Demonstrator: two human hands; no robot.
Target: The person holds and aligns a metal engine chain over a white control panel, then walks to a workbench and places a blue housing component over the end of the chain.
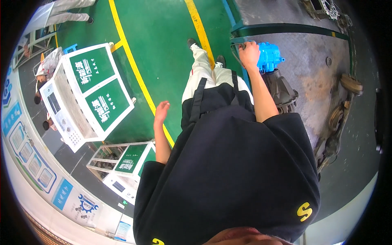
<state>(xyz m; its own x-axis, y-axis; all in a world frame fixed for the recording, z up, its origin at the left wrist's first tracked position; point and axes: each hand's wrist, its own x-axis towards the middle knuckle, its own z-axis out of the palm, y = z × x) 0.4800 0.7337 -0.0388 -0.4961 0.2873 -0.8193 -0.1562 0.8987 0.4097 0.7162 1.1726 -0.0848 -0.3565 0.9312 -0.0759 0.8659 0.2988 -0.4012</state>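
Observation:
My right hand [250, 55] is on the table's near edge, beside a bright blue cast machine housing [269, 57]. Its fingers are curled round a thin dark loop [234, 50], which could be a cable or a handle; I cannot make out which. A dark grey bell-shaped metal casting [281, 90] stands against the blue housing, partly behind my right forearm. My left hand [162, 111] hangs in the air at my left side over the green floor, loosely bent, with nothing in it.
The metal-topped table [304, 51] stretches along my right, with a long rusty axle [337, 118] and an openwork metal case [324, 10] beyond it. White-framed green cabinets [96, 69] stand to my left. Other people [51, 63] are farther left. Yellow lines [136, 65] cross the floor.

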